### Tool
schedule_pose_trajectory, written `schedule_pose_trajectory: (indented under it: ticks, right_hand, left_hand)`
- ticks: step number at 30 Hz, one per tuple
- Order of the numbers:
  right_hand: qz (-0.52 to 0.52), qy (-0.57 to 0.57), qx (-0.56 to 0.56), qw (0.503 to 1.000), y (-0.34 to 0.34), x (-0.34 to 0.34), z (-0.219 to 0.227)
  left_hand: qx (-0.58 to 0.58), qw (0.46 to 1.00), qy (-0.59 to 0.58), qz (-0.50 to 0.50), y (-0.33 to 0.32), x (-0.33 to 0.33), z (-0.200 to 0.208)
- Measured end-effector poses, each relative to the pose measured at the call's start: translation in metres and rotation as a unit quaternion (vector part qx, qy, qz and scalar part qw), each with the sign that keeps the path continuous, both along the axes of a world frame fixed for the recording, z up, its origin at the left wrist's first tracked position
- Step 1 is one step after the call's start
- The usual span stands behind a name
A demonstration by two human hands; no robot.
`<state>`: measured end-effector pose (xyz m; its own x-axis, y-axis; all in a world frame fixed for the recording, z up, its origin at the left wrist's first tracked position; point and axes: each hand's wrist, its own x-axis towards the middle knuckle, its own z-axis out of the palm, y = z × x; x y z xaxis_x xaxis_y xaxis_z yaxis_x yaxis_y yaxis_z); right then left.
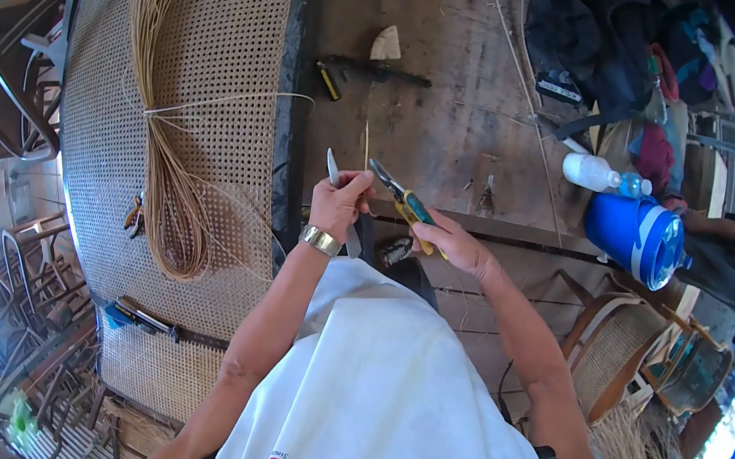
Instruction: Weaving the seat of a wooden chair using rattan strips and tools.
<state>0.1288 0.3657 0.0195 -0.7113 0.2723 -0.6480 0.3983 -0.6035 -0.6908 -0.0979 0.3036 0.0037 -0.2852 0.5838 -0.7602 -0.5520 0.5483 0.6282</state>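
Observation:
My left hand (336, 205) is closed, thumb and fingers pinching a thin pale strip (367, 144) that points away from me. The same hand also grips a flat silvery blade-like tool (332, 166), whose other end comes out below the palm. In my right hand (461, 246) is a pair of hand shears (411, 206) with green and yellow handles. Their jaws point up and left, close beside the strip and my left fingertips. Whether the jaws touch the strip, I cannot tell.
Woven cane webbing (253, 38) covers the left side, bearing a tied bundle of cane strands (153, 62). On the wooden table (462, 75) lie a yellow-and-black tool (327, 81) and a pale wedge-shaped piece (387, 44). A blue jug (631, 235), white bottle (589, 171) and dark bags stand right.

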Motion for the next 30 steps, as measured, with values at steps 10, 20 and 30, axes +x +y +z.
schedule_pose_trajectory:
  ticks: [10,20,30]
  right_hand:
    - [-0.016,0.045,-0.007,0.999,0.014,-0.003,0.010]
    - [-0.068,0.045,-0.073,0.994,0.009,-0.009,-0.003]
    - [-0.114,0.079,-0.038,0.990,-0.010,-0.035,-0.003]
  left_hand:
    - [0.001,1.000,-0.001,-0.022,0.007,0.000,0.001]
    - [-0.003,0.999,-0.003,-0.041,0.007,-0.007,0.002]
    - [0.028,0.999,-0.009,-0.020,0.016,-0.025,0.013]
